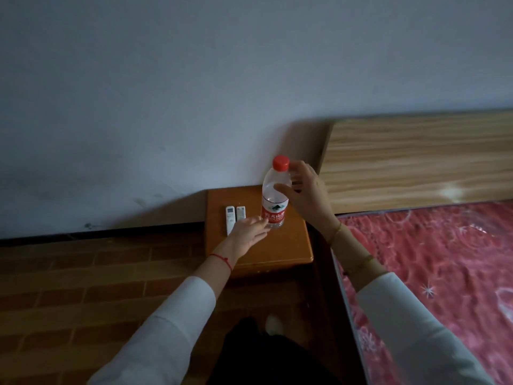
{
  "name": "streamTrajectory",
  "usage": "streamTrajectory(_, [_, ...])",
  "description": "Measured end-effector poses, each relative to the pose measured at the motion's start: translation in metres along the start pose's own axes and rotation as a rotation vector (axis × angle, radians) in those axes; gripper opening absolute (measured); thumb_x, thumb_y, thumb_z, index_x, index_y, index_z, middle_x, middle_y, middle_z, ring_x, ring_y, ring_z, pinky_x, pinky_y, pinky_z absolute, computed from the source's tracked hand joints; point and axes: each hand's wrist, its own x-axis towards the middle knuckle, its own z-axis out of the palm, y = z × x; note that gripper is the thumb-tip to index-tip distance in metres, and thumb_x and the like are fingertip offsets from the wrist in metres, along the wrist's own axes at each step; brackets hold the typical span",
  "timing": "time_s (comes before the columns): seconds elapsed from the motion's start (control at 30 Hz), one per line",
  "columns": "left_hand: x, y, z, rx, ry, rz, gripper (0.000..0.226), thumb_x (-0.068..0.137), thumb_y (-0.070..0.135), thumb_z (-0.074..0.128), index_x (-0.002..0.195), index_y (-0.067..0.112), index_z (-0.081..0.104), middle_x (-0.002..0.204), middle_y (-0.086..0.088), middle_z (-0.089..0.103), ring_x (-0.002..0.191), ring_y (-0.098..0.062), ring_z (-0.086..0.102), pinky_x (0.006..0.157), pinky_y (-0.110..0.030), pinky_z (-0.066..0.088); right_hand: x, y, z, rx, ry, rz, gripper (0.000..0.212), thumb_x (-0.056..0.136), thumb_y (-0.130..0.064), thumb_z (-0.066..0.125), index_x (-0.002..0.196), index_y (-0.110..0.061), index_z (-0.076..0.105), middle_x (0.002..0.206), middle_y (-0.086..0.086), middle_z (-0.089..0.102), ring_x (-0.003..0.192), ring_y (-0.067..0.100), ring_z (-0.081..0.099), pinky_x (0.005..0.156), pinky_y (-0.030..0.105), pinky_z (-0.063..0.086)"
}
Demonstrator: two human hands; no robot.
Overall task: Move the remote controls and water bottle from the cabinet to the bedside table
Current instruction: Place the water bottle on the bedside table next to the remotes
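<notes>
A clear water bottle (274,201) with a red cap and red label stands upright on the orange-brown bedside table (280,251). Two white remote controls (235,215) lie side by side just left of it. My right hand (305,195) is beside the bottle's upper part with its fingers spread. The thumb crosses in front of the bottle's shoulder and the fingers sit apart from the neck. My left hand (247,232) reaches flat over the near ends of the remotes. Its fingertips are by the bottle's base and it holds nothing.
The bed with a red patterned mattress (433,273) and a wooden headboard (416,162) is directly right of the table. A pale wall stands behind. A brick-patterned floor (97,287) spreads to the left. My dark legs and one shoe (273,325) are below.
</notes>
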Motion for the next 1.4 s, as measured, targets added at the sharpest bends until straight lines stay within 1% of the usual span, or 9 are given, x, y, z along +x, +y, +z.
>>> streamTrajectory(0.13, [0.057, 0.000, -0.010, 0.061, 0.042, -0.008, 0.062, 0.091, 0.026, 0.060, 0.141, -0.001, 0.034, 0.139, -0.019, 0.049, 0.125, -0.026, 0.052, 0.101, -0.033, 0.045, 0.035, 0.040, 0.028, 0.001, -0.043, 0.011, 0.047, 0.082, -0.032, 0.069, 0.121, -0.012, 0.051, 0.119, 0.006, 0.061, 0.101, 0.015, 0.062, 0.086, 0.029, 0.055])
streamTrajectory(0.43, [0.189, -0.052, -0.051, 0.036, 0.125, -0.110, 0.052, 0.094, 0.016, 0.055, 0.139, -0.002, 0.036, 0.140, -0.020, 0.047, 0.128, -0.029, 0.050, 0.109, -0.038, 0.040, 0.074, 0.156, 0.119, 0.015, -0.104, 0.067, 0.046, 0.081, -0.030, 0.070, 0.119, -0.013, 0.052, 0.117, 0.006, 0.062, 0.104, 0.019, 0.062, 0.088, 0.037, 0.057])
streamTrajectory(0.6, [0.244, -0.089, -0.072, 0.096, 0.098, -0.130, 0.040, 0.098, 0.003, 0.041, 0.137, -0.004, 0.035, 0.145, -0.024, 0.039, 0.134, -0.033, 0.042, 0.114, -0.042, 0.032, 0.086, 0.206, 0.170, -0.003, -0.130, 0.081, 0.046, 0.080, -0.027, 0.071, 0.120, -0.012, 0.053, 0.118, 0.007, 0.061, 0.105, 0.019, 0.062, 0.087, 0.029, 0.053])
streamTrajectory(0.8, [0.287, -0.127, -0.091, -0.049, 0.180, -0.112, 0.048, 0.099, -0.003, 0.036, 0.145, -0.005, 0.023, 0.151, -0.024, 0.029, 0.134, -0.037, 0.041, 0.114, -0.042, 0.032, 0.086, 0.250, 0.213, -0.024, -0.144, 0.102, 0.049, 0.079, -0.025, 0.073, 0.122, -0.013, 0.052, 0.120, 0.005, 0.061, 0.106, 0.018, 0.061, 0.086, 0.024, 0.050])
streamTrajectory(1.03, [0.303, -0.144, -0.105, -0.010, 0.169, -0.112, 0.051, 0.098, -0.004, 0.037, 0.147, 0.003, 0.026, 0.151, -0.016, 0.033, 0.132, -0.031, 0.045, 0.109, -0.038, 0.038, 0.080, 0.267, 0.235, -0.003, -0.153, 0.091, 0.051, 0.077, -0.023, 0.075, 0.122, -0.013, 0.051, 0.121, 0.005, 0.060, 0.106, 0.017, 0.060, 0.087, 0.029, 0.054])
streamTrajectory(1.2, [0.309, -0.152, -0.110, -0.015, 0.154, -0.151, 0.049, 0.098, -0.006, 0.035, 0.145, 0.002, 0.029, 0.127, -0.011, 0.048, 0.135, -0.034, 0.040, 0.109, -0.036, 0.034, 0.074, 0.274, 0.239, -0.024, -0.177, 0.040, 0.051, 0.079, -0.025, 0.073, 0.123, -0.016, 0.049, 0.121, 0.003, 0.058, 0.108, 0.016, 0.059, 0.089, 0.032, 0.054])
streamTrajectory(1.3, [0.307, -0.152, -0.107, 0.098, 0.193, -0.137, 0.045, 0.097, -0.002, 0.041, 0.142, 0.006, 0.038, 0.115, -0.001, 0.049, 0.128, -0.029, 0.048, 0.100, -0.031, 0.042, 0.069, 0.273, 0.238, -0.034, -0.204, 0.005, 0.051, 0.079, -0.024, 0.073, 0.123, -0.017, 0.048, 0.122, 0.002, 0.057, 0.109, 0.016, 0.059, 0.091, 0.033, 0.054])
streamTrajectory(1.33, [0.305, -0.152, -0.107, 0.161, 0.214, -0.127, 0.040, 0.096, -0.001, 0.044, 0.135, 0.009, 0.047, 0.110, 0.001, 0.051, 0.121, -0.026, 0.052, 0.095, -0.030, 0.044, 0.067, 0.273, 0.237, -0.035, -0.214, 0.001, 0.051, 0.079, -0.024, 0.073, 0.123, -0.016, 0.047, 0.122, 0.002, 0.057, 0.109, 0.016, 0.059, 0.092, 0.034, 0.054])
streamTrajectory(1.4, [0.299, -0.148, -0.107, 0.289, 0.234, -0.113, 0.024, 0.094, 0.003, 0.047, 0.105, 0.019, 0.062, 0.094, 0.003, 0.054, 0.108, -0.024, 0.053, 0.090, -0.031, 0.044, 0.063, 0.270, 0.233, -0.043, -0.230, 0.008, 0.053, 0.079, -0.024, 0.073, 0.124, -0.016, 0.048, 0.123, 0.003, 0.057, 0.111, 0.017, 0.058, 0.094, 0.033, 0.052])
